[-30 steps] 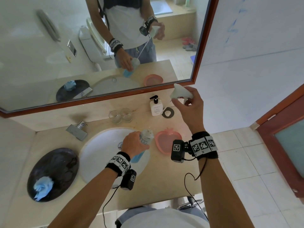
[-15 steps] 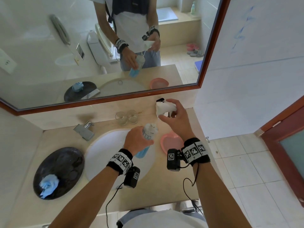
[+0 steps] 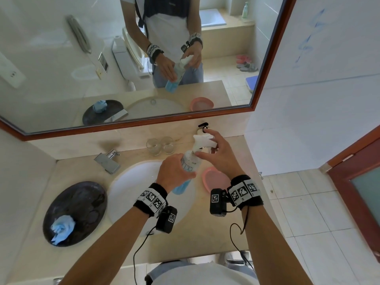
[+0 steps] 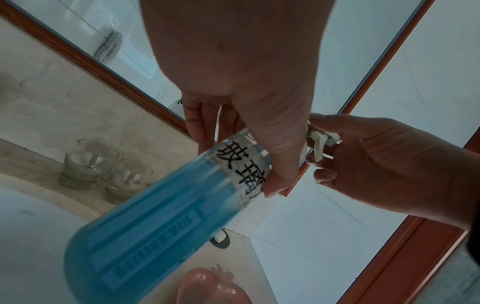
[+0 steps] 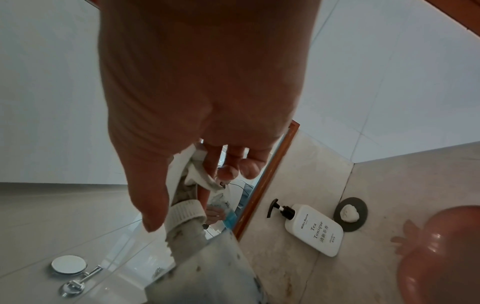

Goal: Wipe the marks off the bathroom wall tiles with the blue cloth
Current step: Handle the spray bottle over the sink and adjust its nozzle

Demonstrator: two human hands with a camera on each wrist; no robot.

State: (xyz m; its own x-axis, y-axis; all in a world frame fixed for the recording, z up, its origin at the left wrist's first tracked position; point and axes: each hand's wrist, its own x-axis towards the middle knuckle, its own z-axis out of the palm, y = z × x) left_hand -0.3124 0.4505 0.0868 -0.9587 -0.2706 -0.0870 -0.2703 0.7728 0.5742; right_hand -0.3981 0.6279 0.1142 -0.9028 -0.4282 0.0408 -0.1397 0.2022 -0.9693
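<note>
Over the sink, my left hand (image 3: 176,171) grips a tilted spray bottle (image 3: 188,167) of blue liquid round its upper body. My right hand (image 3: 213,149) pinches the white spray head (image 3: 202,141), which sits on the bottle's neck. The left wrist view shows the bottle (image 4: 155,216) in my left hand (image 4: 246,144), with the trigger (image 4: 319,142) in the other hand. In the right wrist view the ribbed collar (image 5: 187,211) meets the neck. The blue cloth (image 3: 61,227) lies crumpled on a black tray (image 3: 82,202) at the left. Blue marks (image 3: 310,33) run down the white wall tiles at upper right.
A pink dish (image 3: 213,178), a white soap dispenser (image 5: 311,228) and two glasses (image 3: 160,146) stand on the counter round the sink (image 3: 131,188). The tap (image 3: 108,160) is behind the sink. A wood-framed mirror hangs above. A red-brown door (image 3: 359,177) is at the right.
My right hand has brought the spray head down from beside the mirror frame onto the bottle's neck. The left hand has kept its hold on the bottle over the sink.
</note>
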